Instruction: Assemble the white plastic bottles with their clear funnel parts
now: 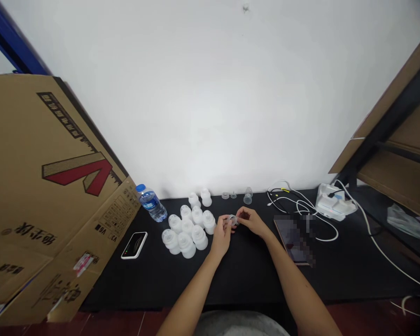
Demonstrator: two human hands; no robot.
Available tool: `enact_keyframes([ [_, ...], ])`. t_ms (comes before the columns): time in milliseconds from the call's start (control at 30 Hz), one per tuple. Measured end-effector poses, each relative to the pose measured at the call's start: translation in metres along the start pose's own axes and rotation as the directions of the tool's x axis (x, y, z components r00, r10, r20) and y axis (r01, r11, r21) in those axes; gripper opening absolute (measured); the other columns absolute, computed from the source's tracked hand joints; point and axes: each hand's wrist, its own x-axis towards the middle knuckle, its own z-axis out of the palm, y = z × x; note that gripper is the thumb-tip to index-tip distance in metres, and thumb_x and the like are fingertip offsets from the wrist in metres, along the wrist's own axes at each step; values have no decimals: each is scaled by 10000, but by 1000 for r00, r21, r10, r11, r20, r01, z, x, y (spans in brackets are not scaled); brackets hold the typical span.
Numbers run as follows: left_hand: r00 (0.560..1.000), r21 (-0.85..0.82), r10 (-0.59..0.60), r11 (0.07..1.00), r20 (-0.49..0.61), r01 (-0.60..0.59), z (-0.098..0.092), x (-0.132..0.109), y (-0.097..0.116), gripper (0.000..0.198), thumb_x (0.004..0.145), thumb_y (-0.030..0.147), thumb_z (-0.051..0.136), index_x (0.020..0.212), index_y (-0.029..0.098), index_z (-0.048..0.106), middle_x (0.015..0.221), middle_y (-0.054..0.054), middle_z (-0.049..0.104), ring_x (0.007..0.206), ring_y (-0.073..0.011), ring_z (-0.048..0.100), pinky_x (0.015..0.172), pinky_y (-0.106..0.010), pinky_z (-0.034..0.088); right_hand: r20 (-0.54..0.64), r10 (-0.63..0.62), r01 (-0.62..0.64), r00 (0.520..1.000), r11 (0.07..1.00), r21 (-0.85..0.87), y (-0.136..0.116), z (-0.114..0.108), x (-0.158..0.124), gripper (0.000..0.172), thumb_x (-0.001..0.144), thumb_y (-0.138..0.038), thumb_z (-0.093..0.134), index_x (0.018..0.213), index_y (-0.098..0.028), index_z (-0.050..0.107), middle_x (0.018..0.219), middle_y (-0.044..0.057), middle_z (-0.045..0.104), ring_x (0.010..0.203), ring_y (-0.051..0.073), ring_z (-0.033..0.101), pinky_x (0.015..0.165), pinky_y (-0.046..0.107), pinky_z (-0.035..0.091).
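Between the fingers of both hands is a small translucent ring-shaped bottle part (233,219); its finer details are too small to make out. My left hand (221,236) pinches it from the left, and my right hand (252,221) has its fingertips closed on the right side. Left of my hands stands a cluster of several white baby bottles (186,245) with domed tops. Two more white bottles (206,198) stand behind them near the wall. Beyond my hands lie a loose clear ring (225,195), a small nipple-shaped piece (233,195) and clear domed caps (248,198).
A water bottle (151,203) and a white-edged phone-like device (134,245) are at left, beside a large cardboard box (56,177). On the right are a dark tablet-like slab (292,239), tangled cables (303,205), a white power strip (333,202) and a plastic bag (406,222).
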Motion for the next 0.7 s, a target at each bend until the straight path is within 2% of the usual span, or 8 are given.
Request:
enact_keyframes([
  [167,998,32,-6,999,56,4,-1,-3,3,388,1086,527,582,1325,222,578,1198,-125,789,965,-237,812,842,-408,667,-31,-14,13,999,998,-62,10,4,1,288,844,-457,828,863,-231,650,779,-18,652,705,178,587,661,297,475],
  [267,994,83,18,996,104,-26,-1,-4,6,337,1065,401,622,1356,242,561,1232,-108,774,994,-221,794,898,-402,642,-79,-31,22,996,993,-116,14,10,0,238,857,-401,787,928,-245,622,819,-16,663,714,181,594,659,296,480],
  [400,986,140,61,987,157,-83,-2,-4,9,418,991,242,658,1390,263,535,1282,-87,740,969,-190,754,889,-374,623,-88,-78,58,993,977,-206,13,16,-2,209,911,-337,692,1097,-252,652,956,15,719,749,188,626,699,316,509],
  [500,982,149,68,984,177,-95,-2,-4,10,508,954,179,647,1433,274,507,1275,-75,723,950,-178,740,875,-361,613,-71,-128,103,989,954,-283,11,18,-3,175,936,-291,619,1093,-253,686,1002,37,735,849,220,669,798,357,533],
  [567,981,161,72,982,180,-102,-3,-5,10,549,934,167,655,1449,276,498,1214,-59,720,929,-177,730,856,-350,605,-79,-156,121,985,935,-333,11,19,-3,165,933,-254,589,1068,-254,684,1002,44,727,899,237,675,844,377,534],
  [700,983,198,74,974,170,-108,-5,-5,8,585,919,171,674,1465,268,488,918,22,657,812,-170,668,794,-324,575,-107,-187,127,977,901,-414,11,23,-5,157,938,-213,569,1058,-263,658,990,42,693,917,242,661,857,377,531],
])
